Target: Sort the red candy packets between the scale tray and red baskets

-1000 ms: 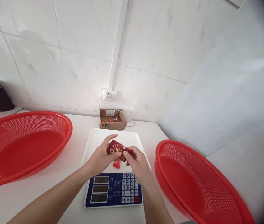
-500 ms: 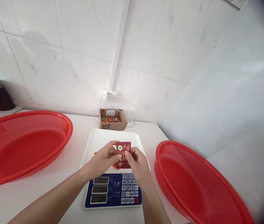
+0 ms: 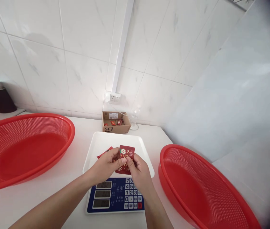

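The person's left hand point(image 3: 107, 164) and right hand point(image 3: 139, 168) are bare, with slender fingers and short-looking thumbnails. The left forearm point(image 3: 58, 198) and right forearm point(image 3: 157, 203) are uncovered to the picture's lower edge, tapering toward narrow, bare wrists.

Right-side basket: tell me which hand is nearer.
Right. The right hand, holding the packet over the scale, is left of the basket; the left hand, on the packet's other side, is farther left.

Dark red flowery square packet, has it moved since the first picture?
Yes: the packet has turned, its lower edge now nearer the blue rectangular keypad panel in view.
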A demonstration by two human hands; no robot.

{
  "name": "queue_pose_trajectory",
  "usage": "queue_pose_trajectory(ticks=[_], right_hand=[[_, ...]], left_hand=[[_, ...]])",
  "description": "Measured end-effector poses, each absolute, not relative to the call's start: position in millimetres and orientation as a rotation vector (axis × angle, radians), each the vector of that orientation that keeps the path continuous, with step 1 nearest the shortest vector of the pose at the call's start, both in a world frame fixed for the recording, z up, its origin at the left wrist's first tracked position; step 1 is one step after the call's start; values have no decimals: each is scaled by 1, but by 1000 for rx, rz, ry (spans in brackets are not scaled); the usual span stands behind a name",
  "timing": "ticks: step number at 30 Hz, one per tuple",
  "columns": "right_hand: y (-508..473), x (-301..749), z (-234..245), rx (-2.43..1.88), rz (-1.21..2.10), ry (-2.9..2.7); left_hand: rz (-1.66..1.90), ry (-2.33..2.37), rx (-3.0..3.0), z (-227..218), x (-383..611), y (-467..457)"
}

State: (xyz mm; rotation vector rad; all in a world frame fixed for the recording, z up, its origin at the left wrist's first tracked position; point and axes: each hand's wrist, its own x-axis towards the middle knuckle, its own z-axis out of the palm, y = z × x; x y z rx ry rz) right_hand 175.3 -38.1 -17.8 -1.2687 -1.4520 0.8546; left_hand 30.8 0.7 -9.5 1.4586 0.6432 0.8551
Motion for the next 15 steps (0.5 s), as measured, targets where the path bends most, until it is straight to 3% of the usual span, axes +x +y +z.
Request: queue_pose_trajectory(ticks=[15], right_hand=[[-39,175,-19,-1265,1011,-1388]], left_hand=[[787,595,1491,-9,27,0]])
